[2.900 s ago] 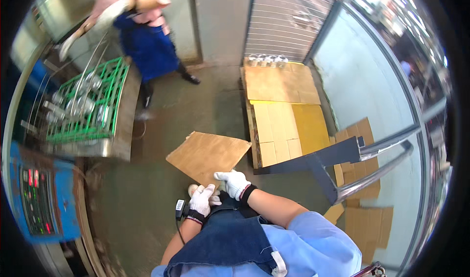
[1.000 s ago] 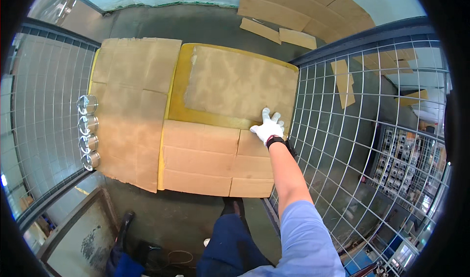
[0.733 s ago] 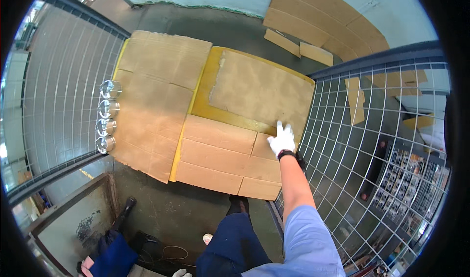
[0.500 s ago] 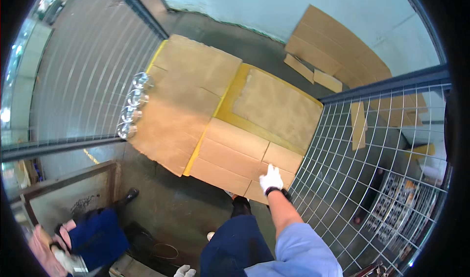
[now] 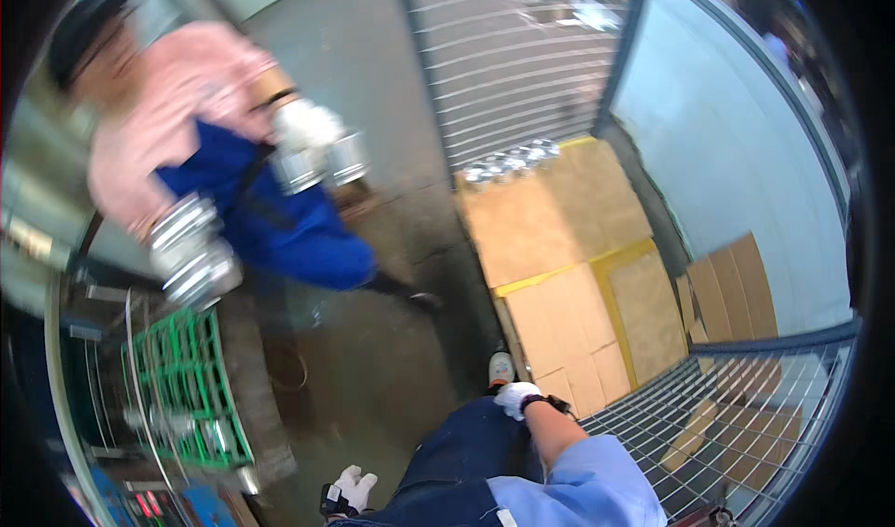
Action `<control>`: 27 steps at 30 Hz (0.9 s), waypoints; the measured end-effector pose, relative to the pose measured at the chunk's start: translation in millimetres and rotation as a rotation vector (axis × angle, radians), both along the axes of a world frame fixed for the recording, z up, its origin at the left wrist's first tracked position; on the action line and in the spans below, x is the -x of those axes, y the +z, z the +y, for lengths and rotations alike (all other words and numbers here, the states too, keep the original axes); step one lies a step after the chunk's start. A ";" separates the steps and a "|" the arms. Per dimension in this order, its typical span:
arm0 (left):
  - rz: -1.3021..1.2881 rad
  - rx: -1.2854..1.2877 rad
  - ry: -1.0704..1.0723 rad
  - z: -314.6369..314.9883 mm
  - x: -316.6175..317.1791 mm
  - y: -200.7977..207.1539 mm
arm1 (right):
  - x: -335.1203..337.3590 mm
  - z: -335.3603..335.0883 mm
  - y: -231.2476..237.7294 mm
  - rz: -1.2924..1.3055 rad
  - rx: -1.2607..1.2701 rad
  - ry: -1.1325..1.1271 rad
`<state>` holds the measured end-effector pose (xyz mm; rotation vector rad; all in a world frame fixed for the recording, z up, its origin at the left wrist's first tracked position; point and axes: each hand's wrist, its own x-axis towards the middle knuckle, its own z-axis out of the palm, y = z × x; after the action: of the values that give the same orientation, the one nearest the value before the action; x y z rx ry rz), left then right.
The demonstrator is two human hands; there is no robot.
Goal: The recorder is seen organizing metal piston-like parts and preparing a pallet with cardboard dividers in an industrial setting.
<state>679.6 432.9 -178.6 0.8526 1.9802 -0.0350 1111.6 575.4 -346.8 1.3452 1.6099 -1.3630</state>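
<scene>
My left hand (image 5: 354,488), in a white glove with a dark wrist strap, is at the bottom of the view with its fingers apart and nothing in it. My right hand (image 5: 515,398), also gloved, is low over my dark trousers, just in front of the cardboard sheet (image 5: 565,317); blur hides how its fingers lie. Further off, several shiny metal cylinders (image 5: 511,162) stand in a row along the far left edge of the cardboard-covered yellow platform (image 5: 550,277).
At left a co-worker (image 5: 270,191) in pink and blue carries several metal cylinders (image 5: 196,247) in gloved hands. Below stands a green rack (image 5: 186,378). Wire mesh panels (image 5: 634,434) border the platform; folded cardboard (image 5: 736,289) leans on the pale wall (image 5: 736,154).
My view has swung left, shifting the platform to the right. My right hand has drawn back from the cardboard. My left hand shows more fully. The co-worker now stands upright, with metal cylinders in both hands.
</scene>
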 end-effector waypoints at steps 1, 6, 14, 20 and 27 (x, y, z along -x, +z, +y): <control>-0.004 -0.003 0.065 -29.2 18.1 -3.0 | 8.7 3.0 19.8 -0.082 0.139 -0.345; 0.072 0.017 0.430 -195.8 79.3 3.9 | 75.1 -48.4 -6.0 -0.267 -0.064 0.148; -0.040 -0.533 1.389 -351.7 121.4 48.5 | 288.6 -80.0 13.4 -0.181 -0.316 0.406; 0.233 -0.674 1.163 -351.1 185.0 104.2 | 440.2 -65.3 126.0 0.214 -0.592 0.464; 0.858 -0.652 0.531 -298.3 322.1 184.2 | 570.8 -43.9 249.8 1.120 -0.557 -0.511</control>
<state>357.4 134.5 5.6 0.7241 3.0619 0.6893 540.8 531.5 -97.1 1.4308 2.6234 -2.3531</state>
